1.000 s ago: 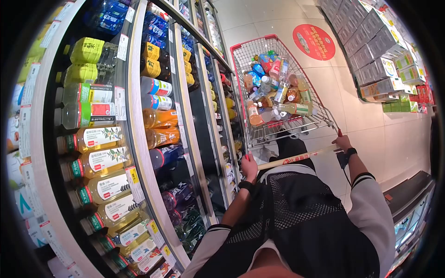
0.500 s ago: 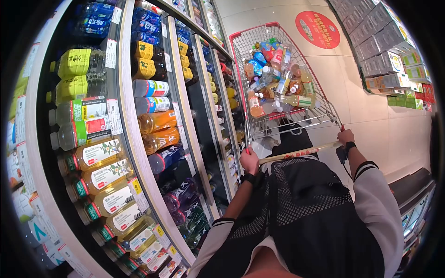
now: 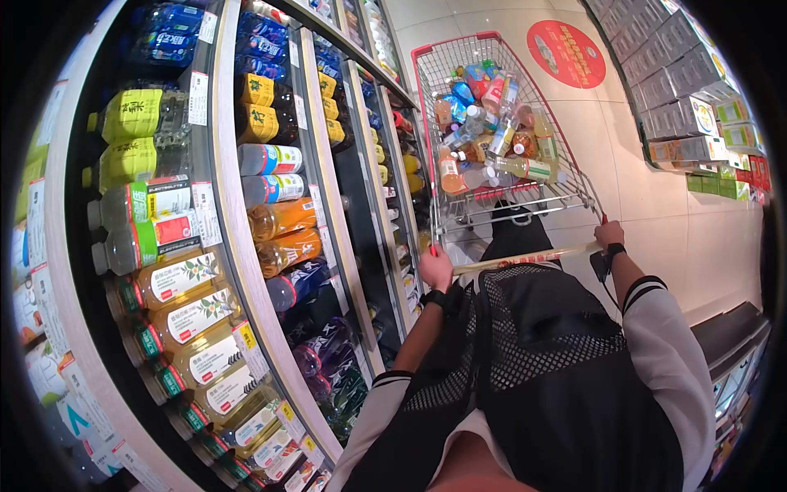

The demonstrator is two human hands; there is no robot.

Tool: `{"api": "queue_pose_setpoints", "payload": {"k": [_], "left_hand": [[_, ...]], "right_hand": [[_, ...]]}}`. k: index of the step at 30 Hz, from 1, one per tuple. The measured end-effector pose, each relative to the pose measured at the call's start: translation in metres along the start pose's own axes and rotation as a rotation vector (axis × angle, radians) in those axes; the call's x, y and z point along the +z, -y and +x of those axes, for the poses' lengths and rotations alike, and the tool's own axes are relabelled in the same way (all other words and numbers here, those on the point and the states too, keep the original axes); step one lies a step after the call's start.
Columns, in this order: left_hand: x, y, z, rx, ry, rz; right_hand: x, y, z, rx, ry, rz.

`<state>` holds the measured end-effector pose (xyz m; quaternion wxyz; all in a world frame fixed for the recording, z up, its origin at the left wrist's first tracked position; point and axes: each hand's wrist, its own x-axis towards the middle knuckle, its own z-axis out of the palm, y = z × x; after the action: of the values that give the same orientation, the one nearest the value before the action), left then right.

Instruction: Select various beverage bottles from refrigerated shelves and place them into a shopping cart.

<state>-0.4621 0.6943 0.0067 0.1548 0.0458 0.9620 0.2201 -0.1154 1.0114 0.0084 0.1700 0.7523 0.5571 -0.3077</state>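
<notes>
My left hand (image 3: 435, 267) is closed around the left end of the cart's handle bar (image 3: 525, 259). At the bar's right end, my right hand (image 3: 608, 235) is wrapped round it, beside a red part of the frame. Ahead of both hands is the wire shopping cart (image 3: 467, 47) with a red rim. Several drink bottles lie jumbled in it, among them an orange-tinted bottle (image 3: 449, 170), a blue pack (image 3: 461, 93) and a pale yellow bottle (image 3: 525, 169). Both wrists wear black bands.
Shelves of bottled drinks (image 3: 193, 316) with price tags run along the left. Stacked cartons (image 3: 680, 119) stand at the upper right. A round red floor sticker (image 3: 566, 54) lies on the tiles right of the cart. A dark-edged case (image 3: 728, 334) is at the lower right.
The cart has shifted slightly right and up in view. My left hand has moved slightly up and left, still gripping the bar. The shelves look nearly unchanged.
</notes>
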Motion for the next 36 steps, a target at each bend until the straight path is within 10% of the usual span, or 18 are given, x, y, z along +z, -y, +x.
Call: {"api": "queue_pose_setpoints", "payload": {"k": [36], "left_hand": [[0.005,-0.149,0.188,0.005,-0.075,0.172]], "right_hand": [[-0.046,0.235,0.069,-0.088,0.035,0.132]]}}
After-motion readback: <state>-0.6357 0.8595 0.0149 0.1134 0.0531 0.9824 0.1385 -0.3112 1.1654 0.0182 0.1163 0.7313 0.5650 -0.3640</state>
